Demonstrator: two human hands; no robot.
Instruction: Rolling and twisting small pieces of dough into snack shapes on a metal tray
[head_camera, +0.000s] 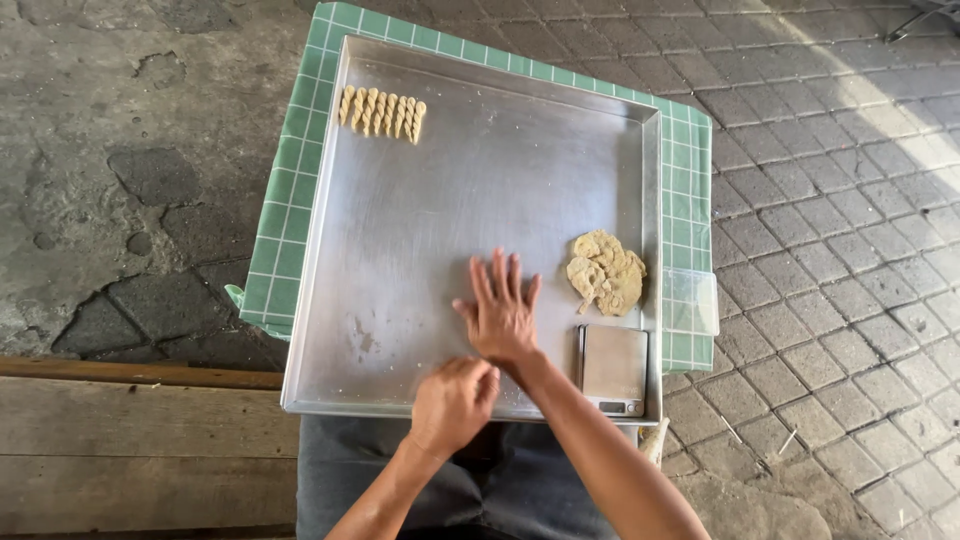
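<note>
A large metal tray (400, 230) rests on my lap over a green checked cloth (290, 200). My right hand (500, 310) lies flat on the tray near its front, fingers spread and stretched forward; whatever is under the palm is hidden. My left hand (452, 403) is loosely curled at the tray's front edge, just behind the right hand, and what it holds, if anything, cannot be seen. A flattened lump of beige dough (606, 272) lies to the right of my right hand. Several twisted dough sticks (381, 112) stand in a row at the tray's far left corner.
A small metal kitchen scale (613, 368) sits in the tray's front right corner. A clear plastic lid or box (692, 300) lies on the cloth at the right. Cracked concrete is at the left, paving bricks at the right, a wooden plank (130, 440) at the lower left.
</note>
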